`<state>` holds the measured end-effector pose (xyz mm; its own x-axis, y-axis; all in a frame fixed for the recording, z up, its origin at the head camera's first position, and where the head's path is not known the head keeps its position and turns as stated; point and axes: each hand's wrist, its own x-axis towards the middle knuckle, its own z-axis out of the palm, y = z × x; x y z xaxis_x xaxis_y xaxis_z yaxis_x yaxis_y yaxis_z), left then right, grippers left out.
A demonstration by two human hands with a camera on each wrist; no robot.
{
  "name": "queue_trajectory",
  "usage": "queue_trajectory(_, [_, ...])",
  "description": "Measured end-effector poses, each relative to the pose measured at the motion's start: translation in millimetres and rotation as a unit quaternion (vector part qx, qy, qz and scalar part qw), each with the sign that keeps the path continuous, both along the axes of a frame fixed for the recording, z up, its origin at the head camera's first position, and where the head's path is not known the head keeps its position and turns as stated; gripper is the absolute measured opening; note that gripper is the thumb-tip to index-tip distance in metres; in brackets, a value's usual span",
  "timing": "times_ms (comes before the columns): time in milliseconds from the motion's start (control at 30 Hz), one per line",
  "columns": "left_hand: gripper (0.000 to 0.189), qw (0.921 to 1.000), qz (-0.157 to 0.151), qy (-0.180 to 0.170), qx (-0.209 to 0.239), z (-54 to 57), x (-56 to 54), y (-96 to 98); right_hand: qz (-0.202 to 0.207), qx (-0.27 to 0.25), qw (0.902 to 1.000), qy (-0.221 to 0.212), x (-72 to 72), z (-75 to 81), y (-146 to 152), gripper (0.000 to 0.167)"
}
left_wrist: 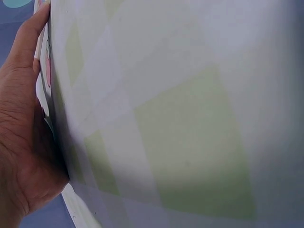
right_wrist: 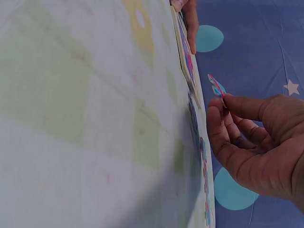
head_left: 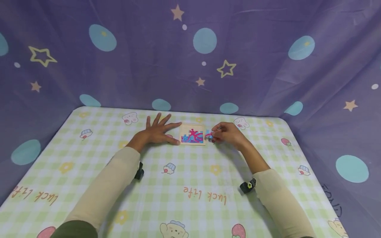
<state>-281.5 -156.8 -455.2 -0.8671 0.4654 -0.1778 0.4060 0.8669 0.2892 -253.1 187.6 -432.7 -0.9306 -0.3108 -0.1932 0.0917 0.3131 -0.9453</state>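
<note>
A small square jigsaw puzzle tray of pale wood lies flat near the far side of the table. Joined pieces with a pink and blue picture fill its lower part; bare wood shows above them. My left hand rests with fingers spread, thumb and index fingertip at the tray's left edge. To the right of the tray, my right hand pinches a pink and blue puzzle piece between thumb and fingers, held above the tabletop. More loose pieces lie below that hand, mostly hidden from the head view.
A green and white checked cloth with printed cartoons covers the table. Purple curtain fabric with stars and dots rises along the far edge and both sides. Each wrist carries a black strapped camera.
</note>
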Motion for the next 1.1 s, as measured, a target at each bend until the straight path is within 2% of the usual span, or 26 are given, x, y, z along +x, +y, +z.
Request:
queue_trajectory(333, [0.093,1.0,-0.002,-0.005,0.004,0.3,-0.5,-0.1,-0.01,0.037,0.9992,0.014,4.2,1.1,20.9,0.024])
queue_trajectory(767, [0.093,1.0,0.0,-0.003,0.003,0.1,-0.8,0.0,-0.025,0.053,0.9983,-0.007,1.8,-2.9,39.0,0.026])
queue_trajectory(1000, [0.093,0.9997,-0.001,-0.016,0.017,-9.2,-6.4,-1.8,-0.026,0.071,0.997,-0.015,-0.7,-3.3,39.3,0.027])
queue_trajectory(1100, [0.093,0.9998,0.0,-0.016,0.013,-7.8,-5.3,-1.0,-0.026,0.073,0.9968,-0.018,-1.6,-3.7,38.9,0.026])
